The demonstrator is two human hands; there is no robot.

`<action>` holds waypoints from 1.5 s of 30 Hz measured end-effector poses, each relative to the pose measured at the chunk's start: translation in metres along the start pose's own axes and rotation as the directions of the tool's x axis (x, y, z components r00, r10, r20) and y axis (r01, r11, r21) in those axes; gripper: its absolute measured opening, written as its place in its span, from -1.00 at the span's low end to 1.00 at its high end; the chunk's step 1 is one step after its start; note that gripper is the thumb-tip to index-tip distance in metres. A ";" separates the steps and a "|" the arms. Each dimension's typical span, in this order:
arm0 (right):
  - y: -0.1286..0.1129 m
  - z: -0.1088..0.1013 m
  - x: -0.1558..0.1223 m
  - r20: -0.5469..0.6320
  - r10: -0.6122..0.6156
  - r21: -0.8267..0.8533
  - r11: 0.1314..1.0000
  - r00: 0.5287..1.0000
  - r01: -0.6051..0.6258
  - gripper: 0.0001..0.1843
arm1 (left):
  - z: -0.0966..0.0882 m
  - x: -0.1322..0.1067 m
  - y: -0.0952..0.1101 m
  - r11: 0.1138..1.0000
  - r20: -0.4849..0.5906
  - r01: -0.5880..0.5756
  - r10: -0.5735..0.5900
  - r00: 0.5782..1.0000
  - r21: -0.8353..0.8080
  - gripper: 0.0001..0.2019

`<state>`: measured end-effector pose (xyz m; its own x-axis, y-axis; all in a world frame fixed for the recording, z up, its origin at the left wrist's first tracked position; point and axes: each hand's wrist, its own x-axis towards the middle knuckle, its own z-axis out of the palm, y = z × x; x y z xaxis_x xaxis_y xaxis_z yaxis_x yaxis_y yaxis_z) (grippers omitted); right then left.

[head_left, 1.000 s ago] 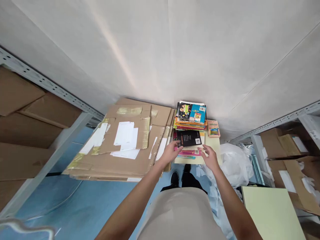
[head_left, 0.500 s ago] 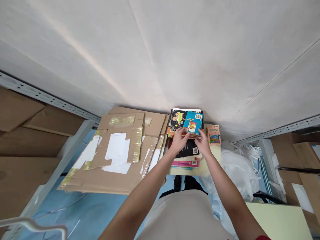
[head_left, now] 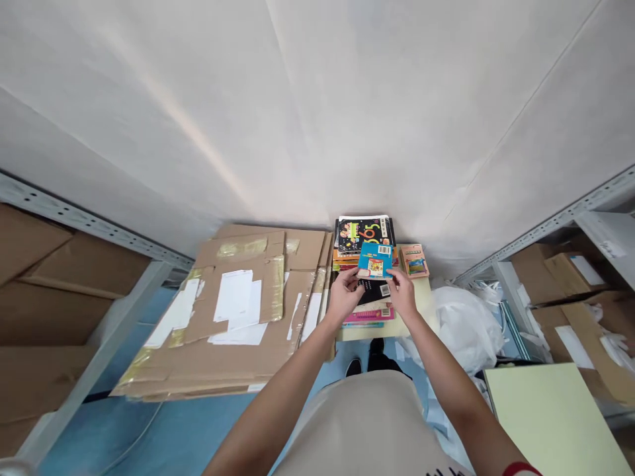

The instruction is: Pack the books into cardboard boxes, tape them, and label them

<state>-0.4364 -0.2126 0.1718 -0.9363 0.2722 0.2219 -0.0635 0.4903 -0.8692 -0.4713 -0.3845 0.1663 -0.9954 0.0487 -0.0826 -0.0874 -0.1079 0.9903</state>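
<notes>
My left hand (head_left: 344, 294) and my right hand (head_left: 401, 293) both grip a small blue booklet (head_left: 376, 260) by its lower corners and hold it just above two stacks of books. The far stack (head_left: 364, 233) has a black cover with colourful figures on top. The near stack (head_left: 373, 306) shows a black cover with a barcode and pink edges below it. Both stacks rest on a pale yellow surface (head_left: 425, 297). A small orange booklet (head_left: 414, 260) lies to the right of the far stack.
A pile of flattened cardboard (head_left: 233, 311) with white labels lies to the left. Metal shelving with cardboard boxes (head_left: 64, 277) stands on the left, more of it on the right (head_left: 560, 277). White plastic bags (head_left: 466, 324) sit at the right, a pale green board (head_left: 550, 416) nearer. The floor is blue.
Both hands went from the near stack up to the far stack, took the blue booklet off its top and drew it back toward me.
</notes>
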 end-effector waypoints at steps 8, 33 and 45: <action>-0.032 -0.030 -0.080 -0.066 0.165 0.162 0.975 0.984 -0.153 -0.73 | -0.021 -0.061 0.001 0.993 0.115 -0.075 0.063 0.991 0.096 -0.60; -0.023 -0.278 -0.318 -0.584 0.601 0.659 0.744 0.546 -0.114 -0.36 | 0.203 -0.238 -0.015 0.867 0.883 0.393 -0.413 0.222 0.307 -0.57; 0.012 -0.366 -0.434 -0.638 0.735 0.734 0.671 0.229 -0.108 -0.42 | 0.324 -0.354 -0.040 0.866 0.877 0.195 -0.478 0.046 0.461 -0.49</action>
<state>0.0955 -0.0217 0.2269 -0.0412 0.9511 -0.3062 -0.1945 -0.3083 -0.9312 -0.1026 -0.0754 0.1926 0.0308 0.9249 -0.3789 -0.2515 0.3741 0.8926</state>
